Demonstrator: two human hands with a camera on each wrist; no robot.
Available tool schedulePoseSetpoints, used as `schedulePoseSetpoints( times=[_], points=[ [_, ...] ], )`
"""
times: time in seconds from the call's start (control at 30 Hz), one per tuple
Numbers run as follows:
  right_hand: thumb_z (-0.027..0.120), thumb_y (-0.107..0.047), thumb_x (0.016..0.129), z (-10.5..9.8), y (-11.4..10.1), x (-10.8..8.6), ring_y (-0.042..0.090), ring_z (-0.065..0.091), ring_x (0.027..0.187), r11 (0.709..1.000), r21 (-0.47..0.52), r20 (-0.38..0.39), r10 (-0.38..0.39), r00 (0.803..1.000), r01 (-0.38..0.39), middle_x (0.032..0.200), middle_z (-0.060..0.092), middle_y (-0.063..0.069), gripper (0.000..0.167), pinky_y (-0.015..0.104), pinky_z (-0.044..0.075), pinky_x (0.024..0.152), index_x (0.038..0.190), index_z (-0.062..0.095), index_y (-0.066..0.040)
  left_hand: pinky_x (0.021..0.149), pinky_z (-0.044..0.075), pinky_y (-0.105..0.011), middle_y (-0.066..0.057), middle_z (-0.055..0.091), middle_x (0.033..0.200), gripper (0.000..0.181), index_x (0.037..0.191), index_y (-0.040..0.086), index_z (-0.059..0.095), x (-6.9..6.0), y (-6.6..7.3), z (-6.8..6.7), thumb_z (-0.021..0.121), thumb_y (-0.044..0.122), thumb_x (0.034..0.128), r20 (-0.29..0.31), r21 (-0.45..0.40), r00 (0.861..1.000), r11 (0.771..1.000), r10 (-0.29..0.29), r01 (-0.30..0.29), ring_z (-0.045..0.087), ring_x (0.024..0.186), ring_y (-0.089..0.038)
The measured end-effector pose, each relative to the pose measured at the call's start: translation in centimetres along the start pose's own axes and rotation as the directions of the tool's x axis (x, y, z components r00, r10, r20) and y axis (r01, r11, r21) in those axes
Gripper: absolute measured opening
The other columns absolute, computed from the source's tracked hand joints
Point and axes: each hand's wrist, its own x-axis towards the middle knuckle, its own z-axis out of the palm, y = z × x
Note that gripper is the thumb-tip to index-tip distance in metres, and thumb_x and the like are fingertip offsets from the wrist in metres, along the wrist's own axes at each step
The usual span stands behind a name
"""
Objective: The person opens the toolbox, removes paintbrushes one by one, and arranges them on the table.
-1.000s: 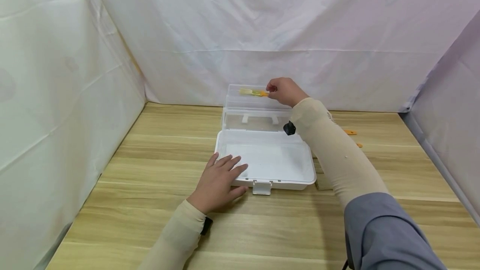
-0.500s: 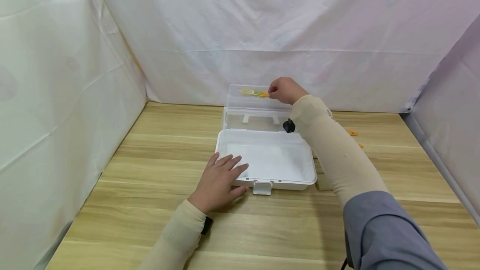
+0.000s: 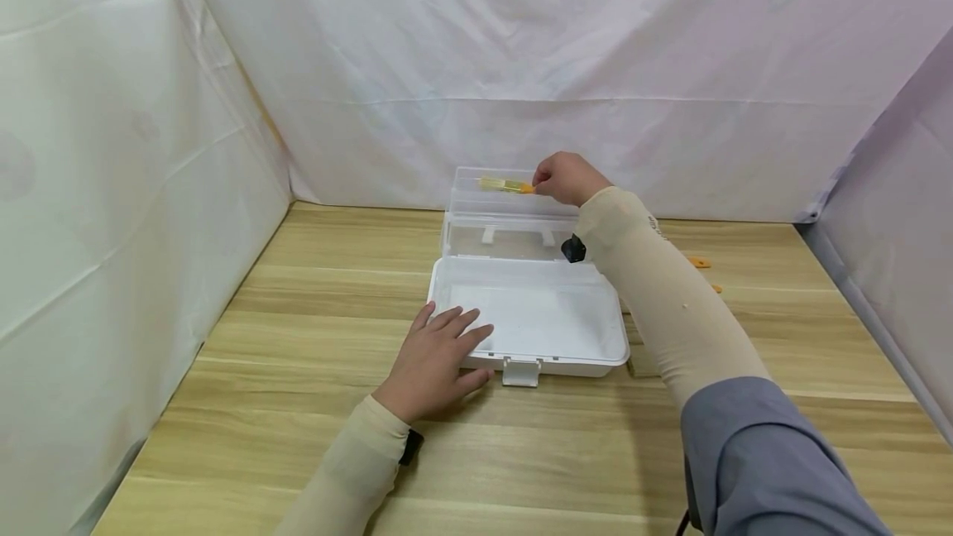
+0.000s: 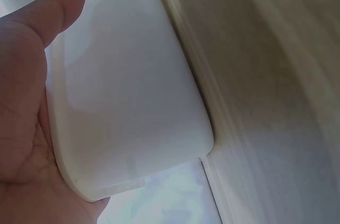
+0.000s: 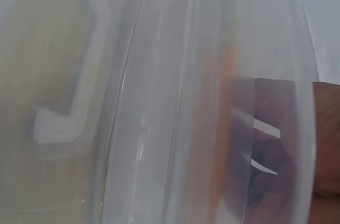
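Observation:
A white plastic box (image 3: 558,317) lies with its clear lid (image 3: 491,203) tipped back behind it. At the lid's far compartment, my right hand (image 3: 569,179) pinches a paintbrush (image 3: 506,185) by its orange handle, pale bristles pointing left. Through the clear plastic in the right wrist view, the orange handle (image 5: 226,128) shows blurred beside the fingers. My left hand (image 3: 439,358) rests on the box's front left corner, fingers spread straight over the rim. In the left wrist view its thumb (image 4: 66,9) lies along the box's outer wall (image 4: 127,86).
Two orange handle ends (image 3: 698,262) show on the wooden table (image 3: 313,329), partly hidden behind the right forearm. A flat wooden piece (image 3: 643,361) lies right of the box. A latch (image 3: 520,372) hangs at the box front. White cloth (image 3: 521,64) hangs behind.
My right hand has shifted very slightly right with the paintbrush, and its fingers have drawn closer together. The left hand and the box stay where they were.

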Motion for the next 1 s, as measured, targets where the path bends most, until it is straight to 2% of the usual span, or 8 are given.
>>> schedulePoseSetpoints(
  times=[0.3,0.57,0.83,1.0],
  points=[
    [0.062,-0.017,0.099,0.10,0.18,0.04,0.028,0.050,0.095,1.000,-0.009,-0.009,-0.029,1.000,0.029,0.112,0.065,0.011,0.017,0.040,0.045,0.083,0.109,0.069,-0.005,0.114,0.025,-0.056,-0.008,0.057,0.140,0.056,0.134,0.018,0.064,-0.13,0.09,-0.09,0.070,0.049,0.0877,-0.001,-0.001,1.000,1.000,0.001,-0.001,0.051,0.130,-0.030],
    [0.060,-0.015,0.099,0.46,0.06,0.13,0.029,0.051,0.095,1.000,-0.015,-0.030,-0.024,0.999,0.024,0.110,0.063,0.012,0.016,0.040,0.046,0.084,0.108,0.068,-0.004,0.114,0.024,-0.056,-0.007,0.057,0.141,0.056,0.134,0.018,0.064,-0.19,0.12,-0.28,0.070,0.049,0.0877,0.010,-0.003,1.000,1.000,-0.007,0.007,0.051,0.131,-0.030],
    [0.059,-0.013,0.099,0.70,0.66,0.24,0.028,0.052,0.091,0.991,-0.077,-0.072,-0.114,0.991,0.108,0.107,0.065,0.013,0.014,0.040,0.047,0.081,0.105,0.068,-0.003,0.114,0.024,-0.056,-0.007,0.057,0.141,0.056,0.135,0.019,0.063,-0.19,0.00,-0.12,0.069,0.050,0.0883,0.011,0.011,1.000,1.000,-0.005,0.005,0.050,0.131,-0.029],
    [0.060,-0.014,0.099,0.60,0.82,0.04,0.028,0.052,0.092,0.991,-0.079,-0.075,-0.115,0.991,0.109,0.109,0.064,0.012,0.014,0.040,0.046,0.082,0.106,0.067,-0.004,0.113,0.025,-0.056,-0.007,0.057,0.141,0.056,0.135,0.019,0.063,-0.17,0.03,-0.06,0.069,0.049,0.0886,0.009,0.021,1.000,1.000,0.001,-0.001,0.051,0.130,-0.029]
  ],
)
